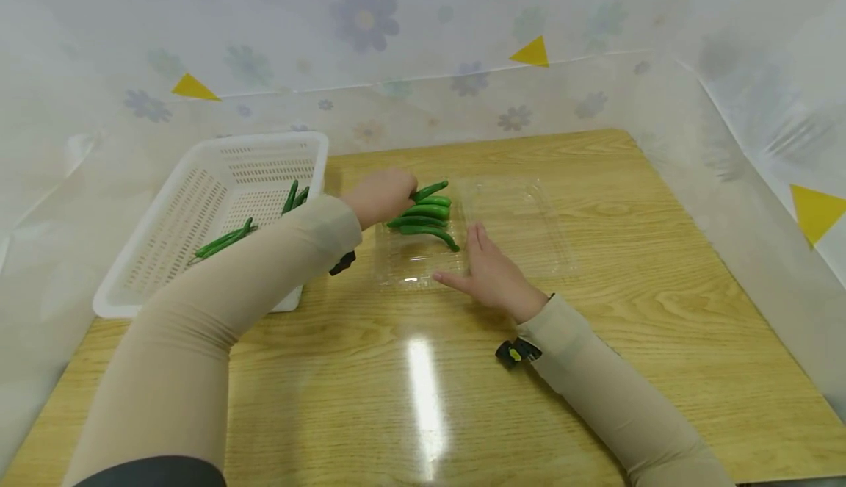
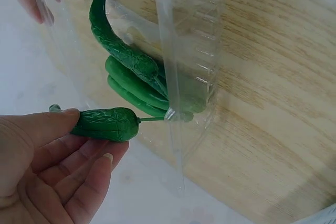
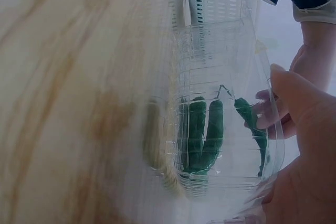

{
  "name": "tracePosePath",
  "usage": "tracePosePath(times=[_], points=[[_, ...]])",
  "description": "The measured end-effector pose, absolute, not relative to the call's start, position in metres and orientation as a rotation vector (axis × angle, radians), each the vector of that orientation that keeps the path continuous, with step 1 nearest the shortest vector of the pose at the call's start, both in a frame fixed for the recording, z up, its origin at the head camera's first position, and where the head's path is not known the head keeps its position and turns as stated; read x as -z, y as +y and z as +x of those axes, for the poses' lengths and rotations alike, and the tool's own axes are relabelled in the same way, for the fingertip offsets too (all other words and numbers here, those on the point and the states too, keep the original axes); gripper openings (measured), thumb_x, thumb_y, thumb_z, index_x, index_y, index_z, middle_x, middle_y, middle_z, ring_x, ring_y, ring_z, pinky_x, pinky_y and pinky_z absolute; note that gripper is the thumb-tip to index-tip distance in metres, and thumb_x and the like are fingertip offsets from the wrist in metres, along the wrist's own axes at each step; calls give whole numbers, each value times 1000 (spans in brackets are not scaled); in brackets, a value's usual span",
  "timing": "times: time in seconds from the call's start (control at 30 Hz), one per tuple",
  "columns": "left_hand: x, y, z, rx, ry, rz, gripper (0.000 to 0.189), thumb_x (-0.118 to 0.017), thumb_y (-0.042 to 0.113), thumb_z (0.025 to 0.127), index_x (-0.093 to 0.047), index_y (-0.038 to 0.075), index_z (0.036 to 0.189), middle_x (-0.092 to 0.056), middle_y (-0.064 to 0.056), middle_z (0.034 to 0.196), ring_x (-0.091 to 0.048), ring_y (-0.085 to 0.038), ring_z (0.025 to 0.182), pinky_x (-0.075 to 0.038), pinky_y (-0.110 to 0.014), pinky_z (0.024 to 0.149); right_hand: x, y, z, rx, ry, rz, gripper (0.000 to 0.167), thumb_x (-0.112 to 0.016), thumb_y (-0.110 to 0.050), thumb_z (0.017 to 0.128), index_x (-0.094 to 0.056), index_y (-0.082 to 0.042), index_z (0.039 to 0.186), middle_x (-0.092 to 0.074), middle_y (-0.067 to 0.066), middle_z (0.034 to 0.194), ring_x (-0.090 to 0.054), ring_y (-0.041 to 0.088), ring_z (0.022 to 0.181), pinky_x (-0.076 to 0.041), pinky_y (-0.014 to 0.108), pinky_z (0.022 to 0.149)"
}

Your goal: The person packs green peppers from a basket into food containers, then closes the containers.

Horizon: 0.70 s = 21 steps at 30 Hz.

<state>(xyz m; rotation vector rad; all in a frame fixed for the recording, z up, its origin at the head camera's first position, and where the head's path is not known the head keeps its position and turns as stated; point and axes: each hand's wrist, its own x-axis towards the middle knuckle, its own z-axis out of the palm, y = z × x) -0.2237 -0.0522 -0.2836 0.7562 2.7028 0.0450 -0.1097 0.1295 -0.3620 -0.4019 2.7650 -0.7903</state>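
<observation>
A green chili pepper is pinched between the thumb and fingers of my left hand, above a clear plastic clamshell box. Its thin stem points toward the box's wall in the left wrist view. Inside the box lie several green peppers, side by side, with a curved one on the near side. My right hand touches the box's rim near the fold, its fingers straight and the thumb spread. The box's lid lies folded back to the right.
To the left stands a white perforated basket with several green peppers in it, partly behind my left arm. The wooden table meets a flower-patterned sheet at the back.
</observation>
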Motion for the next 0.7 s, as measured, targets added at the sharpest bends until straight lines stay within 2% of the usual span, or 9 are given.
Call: tracePosePath(times=[0.27, 0.7], points=[[290, -52, -223, -33, 2704, 785, 15, -56, 15, 94, -65, 3, 97, -61, -5, 84, -59, -18, 76, -48, -32, 69, 361, 129, -110, 785, 2768, -407, 106, -50, -63, 85, 1, 10, 144, 5, 30, 149, -5, 36, 138, -15, 44, 110], [301, -50, -222, 82, 2725, 842, 12, -60, 18, 92, -62, 6, 93, -62, -6, 89, -57, -19, 80, -47, -35, 74, 361, 129, -109, 758, 2787, -426, 109, -48, -67, 84, 0, 11, 143, 4, 31, 149, -7, 38, 138, -16, 45, 109]])
